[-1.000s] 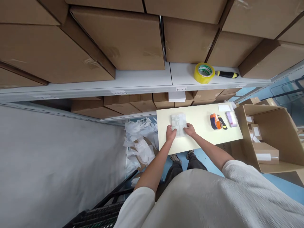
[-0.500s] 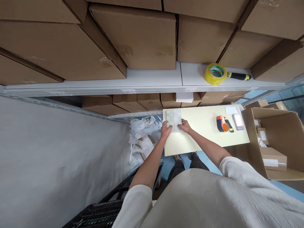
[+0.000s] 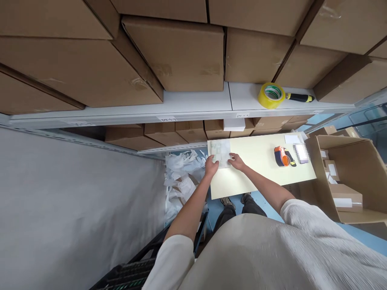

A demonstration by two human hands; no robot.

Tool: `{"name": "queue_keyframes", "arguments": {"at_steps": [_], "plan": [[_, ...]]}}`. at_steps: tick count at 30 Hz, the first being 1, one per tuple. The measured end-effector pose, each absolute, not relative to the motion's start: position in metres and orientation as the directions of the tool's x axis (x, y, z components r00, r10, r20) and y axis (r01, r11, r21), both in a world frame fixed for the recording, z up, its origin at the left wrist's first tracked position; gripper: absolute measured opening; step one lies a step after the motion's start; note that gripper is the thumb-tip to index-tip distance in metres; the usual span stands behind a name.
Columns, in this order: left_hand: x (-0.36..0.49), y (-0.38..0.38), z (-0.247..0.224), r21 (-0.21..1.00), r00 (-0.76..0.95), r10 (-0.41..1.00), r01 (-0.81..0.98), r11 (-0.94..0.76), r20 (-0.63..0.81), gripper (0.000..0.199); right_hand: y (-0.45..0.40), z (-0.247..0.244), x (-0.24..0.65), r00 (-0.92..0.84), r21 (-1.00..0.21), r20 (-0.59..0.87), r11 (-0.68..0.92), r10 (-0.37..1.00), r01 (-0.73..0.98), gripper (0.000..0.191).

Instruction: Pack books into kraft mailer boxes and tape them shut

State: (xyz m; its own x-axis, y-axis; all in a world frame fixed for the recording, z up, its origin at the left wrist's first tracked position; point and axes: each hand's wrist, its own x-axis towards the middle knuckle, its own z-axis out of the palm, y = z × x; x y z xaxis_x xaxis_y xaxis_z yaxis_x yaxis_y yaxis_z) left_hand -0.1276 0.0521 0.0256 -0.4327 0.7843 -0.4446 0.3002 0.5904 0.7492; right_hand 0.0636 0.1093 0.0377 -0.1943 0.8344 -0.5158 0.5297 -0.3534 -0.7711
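A clear plastic packet with printed paper inside lies at the far left corner of a pale yellow board. My left hand pinches the packet's lower left corner. My right hand rests flat on the board, its fingertips at the packet's right edge. An orange and navy tape dispenser stands to the right, beside a pixelated purple item and a white paper slip.
Above the board, a shelf holds stacked cardboard boxes, a yellow tape roll and a black-and-yellow tool handle. An open carton with small boxes stands right. White plastic scraps lie left; a black crate sits below.
The packet has slid left to the board's corner, and my left hand went with it. My right hand has eased off the packet's edge. The whole view has shifted slightly.
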Motion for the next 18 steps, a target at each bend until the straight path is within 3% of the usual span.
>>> {"name": "queue_keyframes", "arguments": {"at_steps": [11, 18], "plan": [[-0.11, 0.032, 0.057, 0.797, -0.391, 0.851, 0.354, 0.49, -0.35, 0.05, 0.087, 0.074, 0.083, -0.173, -0.78, -0.443, -0.283, 0.88, 0.558, 0.04], [-0.088, 0.006, 0.075, 0.828, -0.406, 0.855, 0.317, 0.463, -0.323, 0.048, 0.074, 0.091, 0.103, -0.268, -0.801, -0.407, -0.201, 0.873, 0.563, 0.035]]}}
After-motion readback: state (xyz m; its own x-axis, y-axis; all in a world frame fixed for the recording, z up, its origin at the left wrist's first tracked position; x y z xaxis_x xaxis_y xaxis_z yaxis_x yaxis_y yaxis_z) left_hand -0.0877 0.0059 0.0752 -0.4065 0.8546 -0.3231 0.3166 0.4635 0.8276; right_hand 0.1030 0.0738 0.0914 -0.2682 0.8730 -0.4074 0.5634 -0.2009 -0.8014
